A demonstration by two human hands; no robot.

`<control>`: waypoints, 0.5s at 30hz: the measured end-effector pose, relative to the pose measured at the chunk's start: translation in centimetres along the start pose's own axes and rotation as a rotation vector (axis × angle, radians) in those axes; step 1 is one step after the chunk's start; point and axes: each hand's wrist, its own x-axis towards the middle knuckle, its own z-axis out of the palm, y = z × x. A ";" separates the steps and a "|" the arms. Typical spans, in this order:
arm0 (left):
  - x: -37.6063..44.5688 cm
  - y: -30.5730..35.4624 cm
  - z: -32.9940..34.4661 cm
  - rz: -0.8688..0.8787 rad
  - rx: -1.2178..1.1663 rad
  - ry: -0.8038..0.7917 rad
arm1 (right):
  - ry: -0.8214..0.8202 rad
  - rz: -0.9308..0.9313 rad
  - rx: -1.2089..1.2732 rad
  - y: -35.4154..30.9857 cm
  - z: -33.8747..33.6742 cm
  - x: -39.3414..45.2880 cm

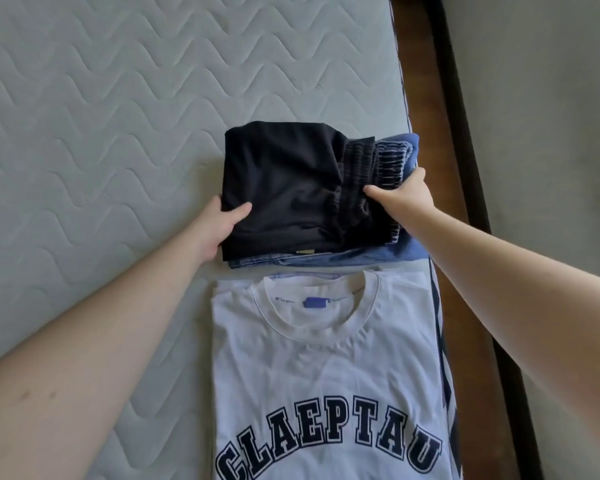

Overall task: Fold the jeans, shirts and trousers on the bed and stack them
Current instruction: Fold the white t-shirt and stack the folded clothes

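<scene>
Fingers of both hands grip the folded black trousers [284, 188] that top the far stack. On the left hand [219, 226] the thumb lies on the upper face of the fabric and the remaining fingers are tucked under the left edge. On the right hand [406, 199] the thumb presses near the elastic waistband while the other fingers curl around the right side of the bundle.

Task status, as judged from the layout:
- Folded jeans [326, 259] lie beneath the trousers, with a blue garment [409, 251] showing at the right edge of the same stack. How many pieces the stack holds cannot be told.
- A white shirt [326, 358] with dark block lettering lies folded flat just in front of that stack, near the right edge of the bed [101, 116]. A dark-and-white garment edge [444, 358] shows under its right side.
- No unfolded garment appears in view, so folding looks largely complete. Remaining work is probably seating or squaring the trousers, and possibly merging the two stacks.

Containers: none are visible. All garments rest directly on the quilted mattress, beside the dark wooden bed frame [440, 109].
</scene>
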 end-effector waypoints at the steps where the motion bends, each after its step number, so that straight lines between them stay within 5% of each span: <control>1: 0.0 -0.6 -0.1 -0.023 0.006 -0.017 | 0.002 0.013 -0.005 0.3 0.0 -0.1; 8: -1.3 -2.2 -0.2 -0.073 0.045 -0.076 | -0.042 0.104 -0.052 5.5 0.0 -3.2; 15: -2.1 -2.7 0.6 0.029 0.175 0.153 | -0.061 0.135 -0.234 5.8 0.4 -1.7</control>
